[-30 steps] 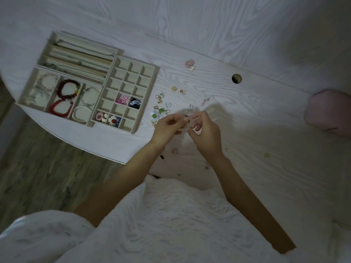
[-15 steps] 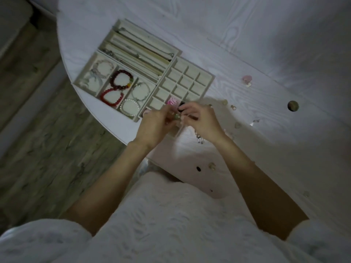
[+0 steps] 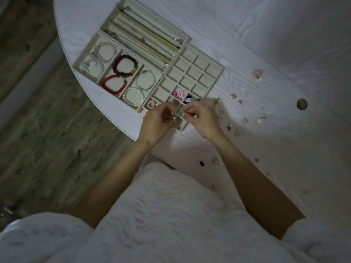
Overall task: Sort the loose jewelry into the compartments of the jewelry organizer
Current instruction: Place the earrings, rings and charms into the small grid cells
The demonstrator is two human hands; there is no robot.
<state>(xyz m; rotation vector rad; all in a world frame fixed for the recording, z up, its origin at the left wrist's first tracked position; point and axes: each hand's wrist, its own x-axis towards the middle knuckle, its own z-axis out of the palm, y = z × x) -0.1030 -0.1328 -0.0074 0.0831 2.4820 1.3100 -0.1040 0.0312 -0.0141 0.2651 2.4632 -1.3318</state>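
Currently, a small green piece is pinched between the fingertips of the left hand and the right hand, both curled onto it. The piece is held above the near edge of the grid tray of the jewelry organizer, over its nearest cells; which cell is intended cannot be told. The task is judged partly complete. Bracelets, among them a dark red bracelet, are seated in the bracelet tray, and chains are laid in the long slots. Only a few grid cells are filled, one by a pink item; most are bare. Loose earrings and rings are scattered on the table to the right, well apart from the organizer, and remain to be sorted.
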